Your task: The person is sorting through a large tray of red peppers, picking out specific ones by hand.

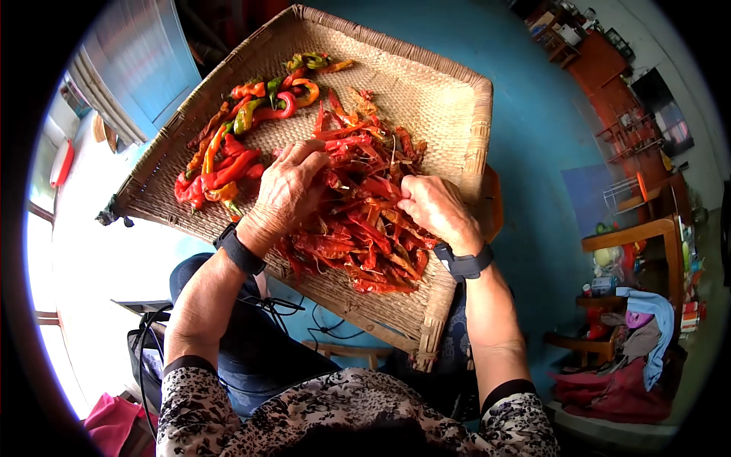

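Woven tray: dried red chillies heaped mid-tray. Left hand spread flat on heap; right hand beside it, pinching one chilli.

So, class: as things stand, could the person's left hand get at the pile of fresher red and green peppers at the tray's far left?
Probably yes. The left hand rests on the dried red chillies, right beside the fresher peppers on the same woven tray. Nothing lies between them, and the right hand is off on the other side.

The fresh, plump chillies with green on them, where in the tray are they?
The fresh chillies lie in the far left part of the woven tray, just beyond the left hand, apart from the dried red pile.
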{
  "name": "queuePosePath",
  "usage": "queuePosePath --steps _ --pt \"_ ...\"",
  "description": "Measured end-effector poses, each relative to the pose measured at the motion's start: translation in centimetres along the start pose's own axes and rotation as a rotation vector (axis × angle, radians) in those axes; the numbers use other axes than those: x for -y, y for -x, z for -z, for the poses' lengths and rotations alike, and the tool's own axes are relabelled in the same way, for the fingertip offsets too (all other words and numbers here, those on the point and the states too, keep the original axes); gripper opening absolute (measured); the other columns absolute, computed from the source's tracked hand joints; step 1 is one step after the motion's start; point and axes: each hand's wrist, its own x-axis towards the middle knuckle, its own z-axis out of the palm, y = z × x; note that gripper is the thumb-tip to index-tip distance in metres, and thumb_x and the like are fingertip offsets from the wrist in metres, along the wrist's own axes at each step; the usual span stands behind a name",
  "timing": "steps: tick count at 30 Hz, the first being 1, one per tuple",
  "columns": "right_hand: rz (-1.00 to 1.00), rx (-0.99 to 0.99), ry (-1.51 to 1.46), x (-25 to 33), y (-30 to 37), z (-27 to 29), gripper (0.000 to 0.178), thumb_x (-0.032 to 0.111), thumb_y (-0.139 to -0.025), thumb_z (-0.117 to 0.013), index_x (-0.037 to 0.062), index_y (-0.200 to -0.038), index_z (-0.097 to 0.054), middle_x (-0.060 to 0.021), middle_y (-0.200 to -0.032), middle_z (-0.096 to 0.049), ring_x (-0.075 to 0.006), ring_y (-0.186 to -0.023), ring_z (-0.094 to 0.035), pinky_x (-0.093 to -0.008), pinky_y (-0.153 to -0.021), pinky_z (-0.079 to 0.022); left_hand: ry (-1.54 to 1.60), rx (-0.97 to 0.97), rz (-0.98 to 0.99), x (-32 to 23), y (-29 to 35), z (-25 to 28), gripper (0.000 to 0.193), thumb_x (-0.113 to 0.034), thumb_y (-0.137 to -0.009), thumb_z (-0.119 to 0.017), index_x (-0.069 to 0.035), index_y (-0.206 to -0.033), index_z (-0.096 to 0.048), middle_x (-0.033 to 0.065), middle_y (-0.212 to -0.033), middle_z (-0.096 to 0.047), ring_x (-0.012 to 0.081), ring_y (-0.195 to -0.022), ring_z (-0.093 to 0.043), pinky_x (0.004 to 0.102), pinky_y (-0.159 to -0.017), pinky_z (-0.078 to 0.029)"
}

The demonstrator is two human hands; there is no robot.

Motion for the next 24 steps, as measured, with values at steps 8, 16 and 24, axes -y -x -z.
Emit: queuePosePath --steps 8,16,24 --pt "-0.064 -0.214 -0.430 -1.3 0.6 2.7 0.008 0.009 -0.086 -0.064 0.0022 -0.088 -0.061 -0.0084 -0.072 -0.063 -0.0157 -0.065 -0.059 -0.0304 -0.060 -0.046 0.003 0.007 0.023 0.0 -0.5 -0.1 0.029 -0.003 -0.074 -0.066 -0.005 -0.103 -0.061 0.0111 -0.115 -0.058 0.0315 -0.104 -0.057 0.0390 -0.085 -0.050" --pt "-0.153 -0.510 -0.503 -3.1 2.0 4.0 0.006 0.007 -0.089 -0.064 0.0029 -0.087 -0.060 0.0001 -0.073 -0.062 -0.0060 -0.062 -0.051 -0.0218 -0.055 -0.041 0.026 -0.028 -0.095 -0.6 -1.3 -1.9 0.030 0.003 -0.072 -0.065 -0.003 -0.101 -0.059 0.0135 -0.115 -0.059 0.0343 -0.101 -0.059 0.0406 -0.083 -0.051" --pt "-0.366 -0.699 -0.495 -8.2 4.7 5.4 0.011 0.012 -0.091 -0.064 0.0019 -0.089 -0.060 0.0012 -0.070 -0.060 -0.0039 -0.061 -0.053 -0.0223 -0.055 -0.044 0.028 0.083 -0.093 -0.9 -1.4 -2.7 0.036 0.000 -0.066 -0.066 -0.004 -0.101 -0.060 0.0105 -0.115 -0.058 0.0319 -0.105 -0.056 0.0395 -0.088 -0.048"
